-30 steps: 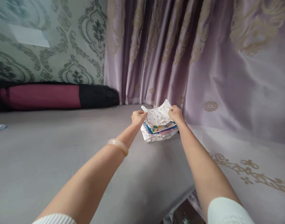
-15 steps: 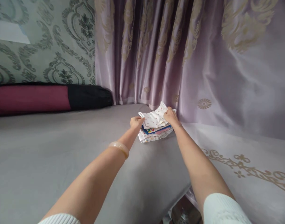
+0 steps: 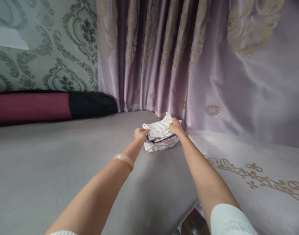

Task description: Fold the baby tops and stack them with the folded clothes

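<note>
A folded white garment [image 3: 159, 129] with small printed spots lies on top of a stack of folded clothes [image 3: 161, 146]. My left hand [image 3: 141, 133] pinches the garment's left edge, thumb and fingers closed on the cloth. At the opposite edge, my right hand [image 3: 176, 126] grips the same garment. Blue, pink and white patterned layers show beneath it. The exact kind of garment cannot be made out. A pale bangle [image 3: 124, 161] circles my left wrist.
The stack rests on a grey sheet-covered bed [image 3: 66, 169]. Purple curtains [image 3: 159, 65] hang right behind it. A long maroon and black bolster-like roll [image 3: 32, 106] lies along the patterned wall. Right of the bed's edge, pale embroidered fabric [image 3: 237, 156] spreads out.
The raised top garment has come down slightly onto the stack, with both hands still gripping its edges. The view has shifted a little.
</note>
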`<state>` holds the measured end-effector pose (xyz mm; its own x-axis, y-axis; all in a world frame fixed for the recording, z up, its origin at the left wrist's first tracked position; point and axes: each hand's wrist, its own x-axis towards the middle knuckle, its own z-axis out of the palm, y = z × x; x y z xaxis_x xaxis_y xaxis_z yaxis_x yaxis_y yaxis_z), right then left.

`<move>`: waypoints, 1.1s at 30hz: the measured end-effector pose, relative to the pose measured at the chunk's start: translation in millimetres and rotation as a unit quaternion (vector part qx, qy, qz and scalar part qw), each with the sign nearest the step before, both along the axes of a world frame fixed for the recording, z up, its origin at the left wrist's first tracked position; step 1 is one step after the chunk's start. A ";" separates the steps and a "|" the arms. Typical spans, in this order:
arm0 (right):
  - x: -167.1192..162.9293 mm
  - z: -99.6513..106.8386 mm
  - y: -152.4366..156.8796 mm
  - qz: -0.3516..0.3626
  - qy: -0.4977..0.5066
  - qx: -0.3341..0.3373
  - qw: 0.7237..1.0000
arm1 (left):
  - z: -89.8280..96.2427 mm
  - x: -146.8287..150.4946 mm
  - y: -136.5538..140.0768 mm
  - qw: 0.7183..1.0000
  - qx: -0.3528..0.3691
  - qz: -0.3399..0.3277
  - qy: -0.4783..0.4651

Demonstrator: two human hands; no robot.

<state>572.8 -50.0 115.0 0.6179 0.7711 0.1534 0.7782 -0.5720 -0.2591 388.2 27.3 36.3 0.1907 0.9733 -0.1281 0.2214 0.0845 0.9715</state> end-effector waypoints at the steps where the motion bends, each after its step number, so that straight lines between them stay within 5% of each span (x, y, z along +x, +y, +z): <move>1: -0.2 -1.4 0.3 -0.001 0.000 -0.004 1.000 | -1.4 -0.9 -0.1 1.000 0.002 -0.003 0.002; 10: -3.1 -14.3 7.9 -0.032 -0.004 -0.030 0.999 | -13.5 -36.0 -0.8 0.999 0.044 -0.019 0.019; 20: 8.2 -29.1 16.3 -0.060 -0.042 -0.040 0.997 | -33.0 -149.5 16.8 0.983 0.126 -0.011 0.132; 27: 30.0 -36.1 8.9 -0.074 -0.040 -0.063 0.994 | -33.7 -268.4 24.5 0.913 0.187 -0.009 0.364; 33: 33.2 -30.3 25.8 -0.043 -0.061 -0.063 0.995 | -44.5 -354.4 26.2 0.814 0.230 0.016 0.533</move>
